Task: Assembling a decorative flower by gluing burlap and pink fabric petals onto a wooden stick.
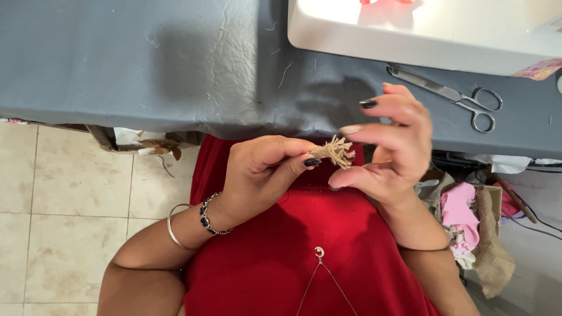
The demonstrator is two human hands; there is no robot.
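Loosely frayed, the tan burlap scrap sits pinched in the left hand's grip, right hand open.

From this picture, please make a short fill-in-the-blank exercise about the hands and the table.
1. The left hand pinches a frayed piece of ____ twine.
2. The right hand is ____, fingers spread beside the twine.
3. A pair of ____ lies on the grey table, beyond the right hand.

Missing words: brown; open; scissors
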